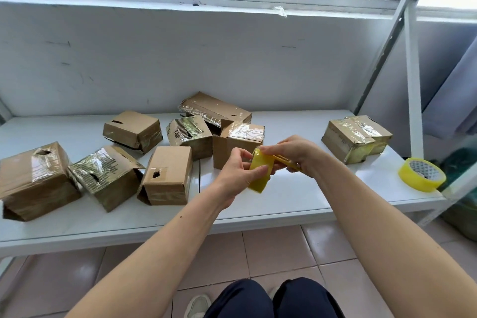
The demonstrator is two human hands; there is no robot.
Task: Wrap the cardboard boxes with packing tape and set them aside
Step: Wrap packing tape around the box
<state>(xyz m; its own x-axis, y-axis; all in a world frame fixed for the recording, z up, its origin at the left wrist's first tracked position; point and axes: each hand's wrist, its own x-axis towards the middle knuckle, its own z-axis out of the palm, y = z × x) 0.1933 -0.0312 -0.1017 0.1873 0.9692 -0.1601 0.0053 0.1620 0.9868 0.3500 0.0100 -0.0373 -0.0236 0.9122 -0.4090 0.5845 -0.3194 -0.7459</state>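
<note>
Counter: white flat counter (296, 201), lower level of a white metal shelving unit; scuffed white back panel (180, 59) behind it, upper shelf edge above w/ a scrap of clear tape stuck on.
Room: pinkish-beige floor tiles (278, 248) below; bright window strip top right; grey curtain-like fabric at right edge.
Boxes, left group: eight brown cardboard boxes, several w/ shiny clear tape bands, some w/ torn holes. Big taped one far left (33, 181), taped one beside it (105, 175), plain box w/ hole in the middle (167, 175), others behind (133, 130), (189, 135), (215, 108), (237, 142).
Boxes, right: a taped brown box (353, 141) sits well apart from the group, near the right upright; a 2nd box seems to lie behind it, hard to separate.
Tape in hands: yellow-tinted packing tape roll (259, 173), held above the counter's front-centre.
Left hand (236, 175): fingers curled round the roll, thumb on its face.
Right hand (296, 153): fingers pinch at the roll's top edge & also hold a slim yellow tool (285, 161); type unclear, mostly covered.
Spare roll: 2nd yellow tape roll w/ patterned core (422, 174) lies on the counter's right end, near the edge.
Cut off/hidden: dark green bundle at right edge only partly seen; knees in dark trousers & one pale shoe at the bottom.
</note>
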